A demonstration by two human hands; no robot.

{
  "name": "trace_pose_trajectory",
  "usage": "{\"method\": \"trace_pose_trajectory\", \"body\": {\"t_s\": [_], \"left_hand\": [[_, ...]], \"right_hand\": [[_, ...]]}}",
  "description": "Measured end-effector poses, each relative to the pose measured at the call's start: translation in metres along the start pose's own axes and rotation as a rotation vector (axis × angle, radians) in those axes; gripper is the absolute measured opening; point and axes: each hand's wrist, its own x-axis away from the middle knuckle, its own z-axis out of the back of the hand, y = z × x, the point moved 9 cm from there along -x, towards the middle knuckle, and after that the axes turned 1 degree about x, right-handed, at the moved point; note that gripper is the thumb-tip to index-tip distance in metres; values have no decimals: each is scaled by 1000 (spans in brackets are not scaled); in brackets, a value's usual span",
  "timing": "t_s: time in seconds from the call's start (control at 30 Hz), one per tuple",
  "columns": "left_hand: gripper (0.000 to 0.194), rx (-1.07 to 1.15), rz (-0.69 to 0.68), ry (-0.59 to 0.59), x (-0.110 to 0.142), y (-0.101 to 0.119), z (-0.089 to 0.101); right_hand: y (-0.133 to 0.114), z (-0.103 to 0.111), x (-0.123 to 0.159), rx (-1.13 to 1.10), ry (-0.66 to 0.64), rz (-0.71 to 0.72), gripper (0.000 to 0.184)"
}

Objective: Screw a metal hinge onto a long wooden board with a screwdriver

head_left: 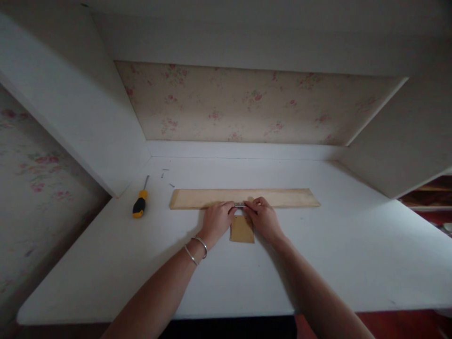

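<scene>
A long pale wooden board (282, 197) lies flat across the white desk (318, 263). A small square wooden piece (242, 230) sits against its near edge. Between them is a small metal part (239, 205), possibly a hinge. My left hand (217, 220) and my right hand (263, 217) both pinch this metal part from either side, fingers curled, resting on the board's near edge. Two silver bangles circle my left wrist.
A screwdriver (140, 202) with a yellow and black handle lies at the desk's left. Several small screws (165, 175) are scattered behind it. White side panels and a floral back wall enclose the desk. A wooden shelf (429, 195) shows at far right.
</scene>
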Motion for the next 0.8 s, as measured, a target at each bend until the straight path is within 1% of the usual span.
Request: {"method": "trace_pose_trajectory", "body": {"t_s": [0.13,0.43,0.63,0.8], "left_hand": [[22,0,9,3,0,-3,-2],[24,-24,4,0,0,-3,0],[26,-5,15,-25,0,-4,-2],[26,-4,18,-21,0,-4,-5]], "right_hand": [[4,2,1,0,31,-32,27],[-3,1,2,-29,-3,-14,26],[-2,1,1,-35,-10,-27,26],[0,1,1,-25,-12,-49,24]]}}
